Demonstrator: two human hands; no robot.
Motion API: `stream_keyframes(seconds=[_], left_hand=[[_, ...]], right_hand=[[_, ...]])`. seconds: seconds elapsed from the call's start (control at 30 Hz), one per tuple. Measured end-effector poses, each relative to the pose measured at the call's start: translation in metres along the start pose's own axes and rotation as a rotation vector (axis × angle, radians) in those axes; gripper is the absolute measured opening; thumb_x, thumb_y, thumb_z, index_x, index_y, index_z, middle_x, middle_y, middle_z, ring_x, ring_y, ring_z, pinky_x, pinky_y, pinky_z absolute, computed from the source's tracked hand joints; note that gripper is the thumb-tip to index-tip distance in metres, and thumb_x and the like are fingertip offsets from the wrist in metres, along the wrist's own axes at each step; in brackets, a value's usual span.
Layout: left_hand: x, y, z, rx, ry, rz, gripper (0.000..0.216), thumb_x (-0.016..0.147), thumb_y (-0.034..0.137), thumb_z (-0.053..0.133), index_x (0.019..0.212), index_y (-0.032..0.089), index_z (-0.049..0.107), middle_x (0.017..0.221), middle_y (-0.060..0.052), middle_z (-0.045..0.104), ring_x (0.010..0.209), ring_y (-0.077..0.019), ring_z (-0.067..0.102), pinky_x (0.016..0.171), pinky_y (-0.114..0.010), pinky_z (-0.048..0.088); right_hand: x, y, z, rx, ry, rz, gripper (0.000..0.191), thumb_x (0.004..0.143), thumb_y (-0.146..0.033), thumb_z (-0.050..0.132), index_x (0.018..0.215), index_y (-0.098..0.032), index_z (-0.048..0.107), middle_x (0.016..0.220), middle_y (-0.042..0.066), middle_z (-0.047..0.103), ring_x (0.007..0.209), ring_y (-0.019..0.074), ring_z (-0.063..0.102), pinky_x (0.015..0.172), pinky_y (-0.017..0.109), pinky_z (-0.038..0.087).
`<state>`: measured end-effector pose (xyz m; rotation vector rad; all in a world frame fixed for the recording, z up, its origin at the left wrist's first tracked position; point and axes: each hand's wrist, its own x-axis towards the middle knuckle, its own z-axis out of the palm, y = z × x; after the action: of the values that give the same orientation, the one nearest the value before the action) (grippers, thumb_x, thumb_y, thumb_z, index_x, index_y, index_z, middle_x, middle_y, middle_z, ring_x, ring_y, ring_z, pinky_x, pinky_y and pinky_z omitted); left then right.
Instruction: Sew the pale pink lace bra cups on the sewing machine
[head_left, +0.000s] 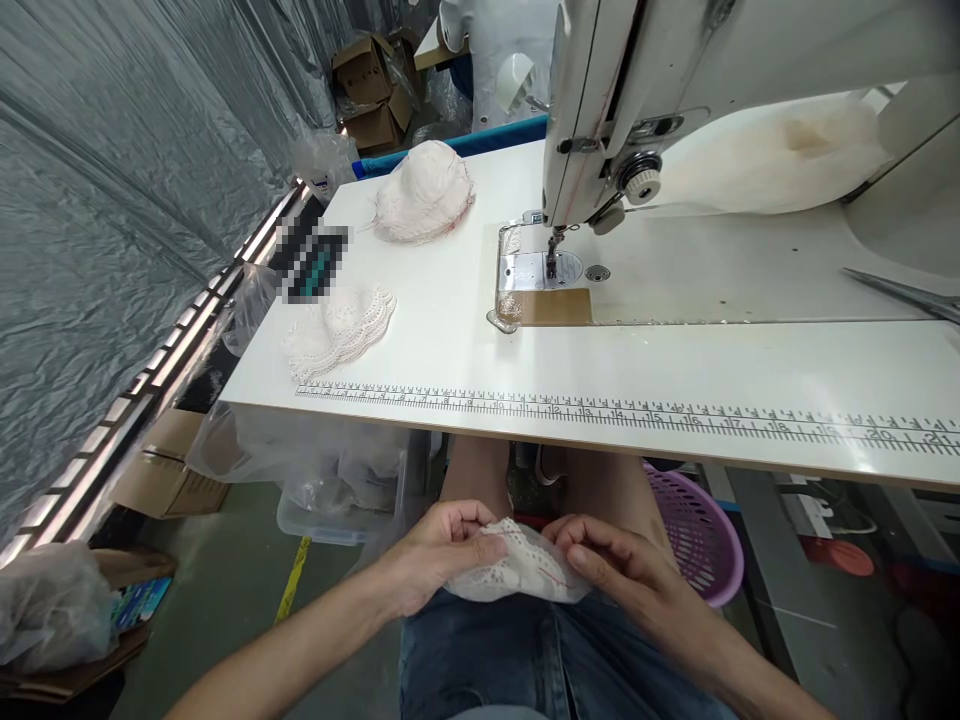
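Over my lap, below the table edge, a white lace fabric piece [517,570] with a red stitched line is stretched between my hands. Its left end is pinched between the thumb and fingers of my left hand [442,555]. My right hand [611,560] grips the right end, fingers curled over it. On the white table lie a lace-edged white piece [341,330] at the left and a rounded white fabric piece [425,192] with loose reddish threads farther back. The sewing machine [592,130] stands at the right, its presser foot [552,262] over the needle plate.
A ruler strip [600,412] runs along the table's front edge. Scissors [907,292] lie at the far right. Beneath the table are a purple basket [701,530] and a clear plastic bin [330,525]. A cardboard box [169,465] sits on the floor at left.
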<state>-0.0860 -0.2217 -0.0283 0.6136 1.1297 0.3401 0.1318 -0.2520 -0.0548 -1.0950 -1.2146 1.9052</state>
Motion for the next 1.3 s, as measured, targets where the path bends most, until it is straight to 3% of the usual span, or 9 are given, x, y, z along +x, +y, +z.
stream_keyframes(seconds=[0.27,0.7,0.83,1.07,1.3], left_hand=[[0.002,-0.003,-0.001,0.014,-0.003,0.037,0.042,0.060,0.040,0.081,0.081,0.011,0.060,0.071,-0.002,0.059,0.060,-0.0074,0.049,0.055,-0.018,0.036],[0.002,-0.003,0.003,0.028,0.002,0.079,0.048,0.056,0.044,0.082,0.083,0.012,0.058,0.071,-0.001,0.059,0.060,-0.0076,0.048,0.056,-0.018,0.035],[0.002,-0.002,0.006,0.147,0.028,0.152,0.045,0.058,0.045,0.080,0.080,0.012,0.057,0.070,0.001,0.057,0.062,-0.0075,0.047,0.059,-0.019,0.034],[0.001,0.000,0.009,0.396,0.101,0.235,0.038,0.063,0.042,0.076,0.070,0.014,0.050,0.065,0.004,0.047,0.059,-0.0073,0.037,0.055,-0.019,0.028],[-0.001,0.018,0.014,0.353,0.073,0.302,0.043,0.060,0.045,0.077,0.069,0.015,0.047,0.062,0.006,0.041,0.059,-0.0069,0.032,0.052,-0.019,0.024]], right_hand=[[0.000,0.006,-0.002,-0.072,0.015,-0.037,0.024,0.090,-0.042,0.048,0.082,-0.020,0.056,0.091,0.004,0.057,0.085,0.0180,0.052,0.073,0.027,0.041],[-0.002,0.003,-0.001,-0.105,0.028,-0.051,0.023,0.088,-0.042,0.052,0.081,-0.020,0.057,0.083,0.002,0.057,0.078,0.0159,0.054,0.068,0.025,0.043],[0.000,0.004,0.002,-0.166,0.050,-0.083,0.020,0.082,-0.040,0.061,0.078,-0.020,0.056,0.084,0.002,0.060,0.081,0.0172,0.058,0.071,0.026,0.046],[0.001,0.010,0.000,-0.353,0.160,-0.236,0.023,0.090,-0.034,0.051,0.071,-0.021,0.054,0.081,0.002,0.062,0.074,0.0154,0.060,0.066,0.024,0.045],[-0.013,-0.021,-0.001,-0.452,0.183,-0.270,0.017,0.092,-0.035,0.044,0.081,-0.024,0.050,0.091,0.004,0.062,0.081,0.0175,0.060,0.067,0.024,0.047]])
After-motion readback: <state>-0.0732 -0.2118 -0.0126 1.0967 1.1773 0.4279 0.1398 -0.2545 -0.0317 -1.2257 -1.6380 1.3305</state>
